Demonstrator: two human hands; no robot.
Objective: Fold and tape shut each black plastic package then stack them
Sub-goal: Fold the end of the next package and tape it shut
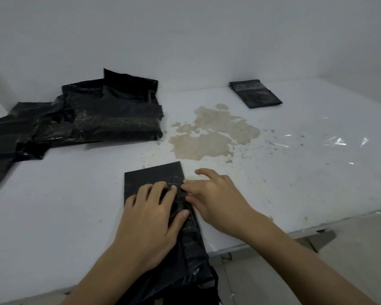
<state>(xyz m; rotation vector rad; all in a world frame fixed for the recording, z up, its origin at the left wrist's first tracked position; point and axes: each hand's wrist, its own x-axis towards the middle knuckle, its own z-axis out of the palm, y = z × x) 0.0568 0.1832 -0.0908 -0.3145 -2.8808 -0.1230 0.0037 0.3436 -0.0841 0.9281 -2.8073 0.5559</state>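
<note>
A black plastic package [150,177] lies flat on the white table [53,205] in front of me, its loose end trailing off the near edge. My left hand [150,212] presses flat on its middle, fingers spread. My right hand [209,194] rests beside its right edge, fingertips touching the plastic near the fold. A folded, taped black package [254,93] lies alone at the far right. A pile of unfolded black packages [110,115] sits at the far left.
A large brownish stain [209,135] marks the tabletop between the pile and the folded package. A clear strip of tape or film [339,142] glints on the right. White walls close the back and left. The table's edge runs diagonally at lower right.
</note>
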